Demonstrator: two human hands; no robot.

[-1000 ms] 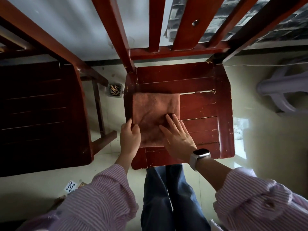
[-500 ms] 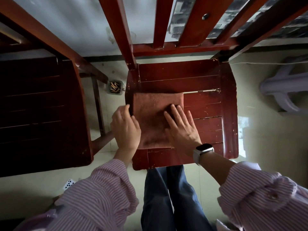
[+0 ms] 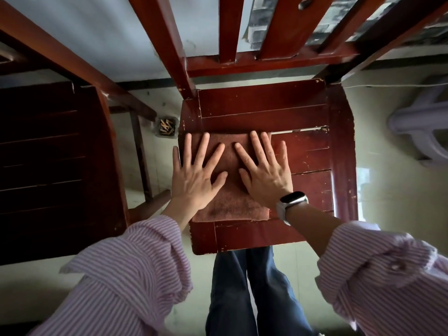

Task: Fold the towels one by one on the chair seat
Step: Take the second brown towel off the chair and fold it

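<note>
1. A folded rust-brown towel (image 3: pixel 230 202) lies flat on the chair seat (image 3: pixel 310 151), on its left half, reaching from about the middle slats nearly to the seat's front edge.
2. The left hand (image 3: pixel 194 175) lies palm down on the towel's left part, fingers straight and spread, gripping nothing; its little finger hangs past the seat's left edge.
3. The right hand (image 3: pixel 264 173) lies palm down on the towel's right part, fingers likewise straight and spread, holding nothing; its outer fingers reach over the towel's right edge onto the bare wood of the seat.
4. The two thumbs point toward each other over the towel's middle, close but apart.
5. A watch (image 3: pixel 292 202) with a pale strap sits on the right wrist, above the seat's front right area.
6. Both arms wear pink striped sleeves (image 3: pixel 126 275), pushed up, in front of the seat.
7. Legs in blue jeans (image 3: pixel 242 294) stand just before the seat's front edge.
8. A second dark wooden chair (image 3: pixel 48 166) stands to the left of the seat.
9. Between them, on the floor by the seat's back left corner, sits a small container of cigarette butts (image 3: pixel 166 127).
10. A pale plastic stool (image 3: pixel 421 132) lies on the floor to the right of the seat.
</note>
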